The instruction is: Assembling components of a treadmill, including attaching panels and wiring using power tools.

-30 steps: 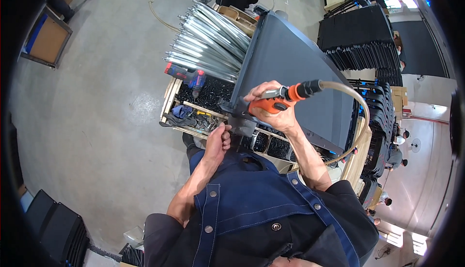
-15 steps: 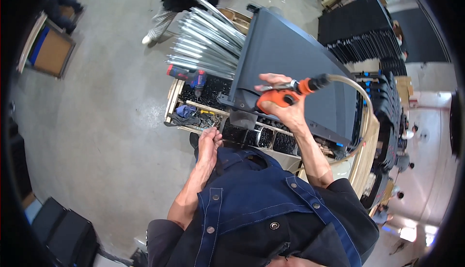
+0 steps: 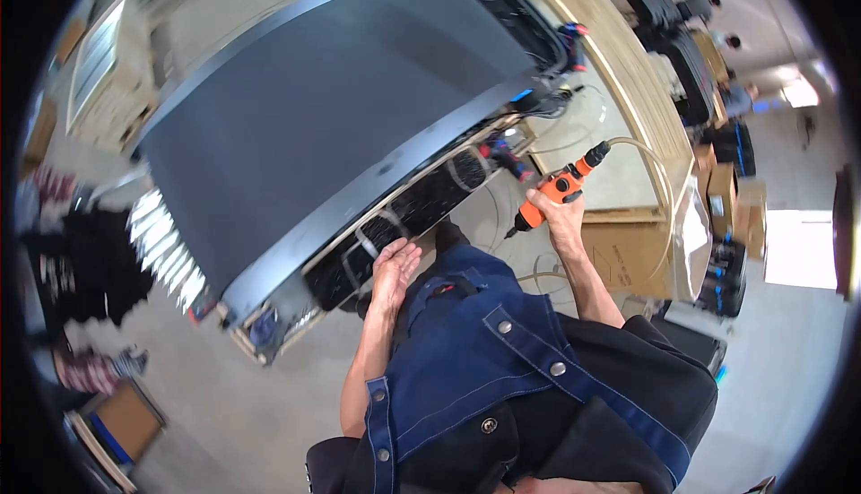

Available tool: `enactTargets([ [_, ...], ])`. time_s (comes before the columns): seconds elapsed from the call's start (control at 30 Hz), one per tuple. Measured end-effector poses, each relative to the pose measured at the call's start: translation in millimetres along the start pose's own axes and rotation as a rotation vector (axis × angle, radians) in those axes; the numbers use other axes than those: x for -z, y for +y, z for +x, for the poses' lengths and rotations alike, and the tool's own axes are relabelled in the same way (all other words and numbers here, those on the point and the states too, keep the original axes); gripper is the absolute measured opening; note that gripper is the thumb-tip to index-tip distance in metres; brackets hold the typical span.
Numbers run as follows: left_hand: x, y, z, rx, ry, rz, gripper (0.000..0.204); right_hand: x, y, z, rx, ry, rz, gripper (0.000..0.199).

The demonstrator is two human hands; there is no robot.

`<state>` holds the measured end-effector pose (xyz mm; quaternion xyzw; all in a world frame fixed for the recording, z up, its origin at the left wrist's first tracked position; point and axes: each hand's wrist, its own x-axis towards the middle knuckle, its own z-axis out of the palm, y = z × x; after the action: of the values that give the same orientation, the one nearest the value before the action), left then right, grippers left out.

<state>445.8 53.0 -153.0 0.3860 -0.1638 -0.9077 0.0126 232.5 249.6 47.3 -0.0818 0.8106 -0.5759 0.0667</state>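
Observation:
My right hand is wrapped round an orange-and-black powered screwdriver. Its dark tip points down to the left, and a pale hose runs from its upper end. My left hand is held in front of bins of small black parts, its fingers curled together. Whatever lies in those fingers is too small or hidden to make out. Beyond the bins, a large dark grey panel lies across the bench, apart from both hands.
A red-and-blue cordless drill rests at the bins' right end. Shiny metal tubes stick out left of the panel. At right stand a wooden-framed table and a cardboard box. A person in dark clothing is at far left.
My view has turned right, so the panel now spreads across the upper left. The screwdriver has moved off from over the panel to beside the wooden-framed table, its tip now lowered.

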Motion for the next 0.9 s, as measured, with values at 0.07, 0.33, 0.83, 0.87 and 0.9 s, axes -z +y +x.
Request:
enactTargets([
  [0.07, -18, -20, 64, -0.009, 0.065, 0.081, 0.039, 52, 38, 44, -0.056, 0.068, -0.047, 0.029],
  [0.33, -54, -59, 158, -0.030, 0.531, 0.332, 0.044, 173, 237, 285, -0.146, 0.119, -0.181, 0.037],
  [0.83, -171, -145, 133, -0.064, 0.449, 0.269, 0.037, 142, 369, 417, -0.053, -0.217, -0.527, 0.035],
  [0.87, -183, -152, 142, -0.085, 0.388, 0.287, 0.038, 157, 370, 398, 0.162, -0.158, -0.408, 0.041],
  [0.9, -203, -160, 161, -0.053, 0.325, 0.311, 0.038, 177, 388, 375, 0.380, -0.082, -0.393, 0.044],
])
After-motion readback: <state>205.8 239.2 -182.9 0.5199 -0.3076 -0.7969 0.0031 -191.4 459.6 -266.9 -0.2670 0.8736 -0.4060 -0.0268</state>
